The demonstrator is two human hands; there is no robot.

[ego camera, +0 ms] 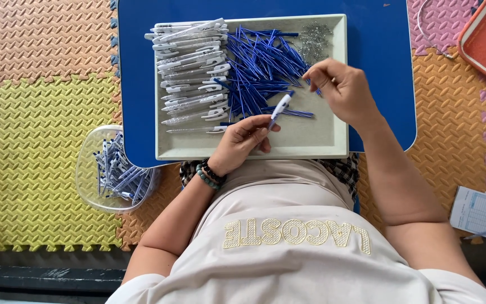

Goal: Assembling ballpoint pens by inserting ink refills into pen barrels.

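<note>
While left hand (242, 141) holds pen barrel (280, 107), right hand (341, 90) pinches refill (314, 85)

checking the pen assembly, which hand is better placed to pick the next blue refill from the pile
Right. The right hand hovers at the edge of the blue refill pile, fingers pinched there, while the left hand holds a pen barrel.

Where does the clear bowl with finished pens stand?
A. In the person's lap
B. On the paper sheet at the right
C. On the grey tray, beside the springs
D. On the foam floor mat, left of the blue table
D: the clear bowl stands on the yellow foam mat, beside the left edge of the blue table.
</note>
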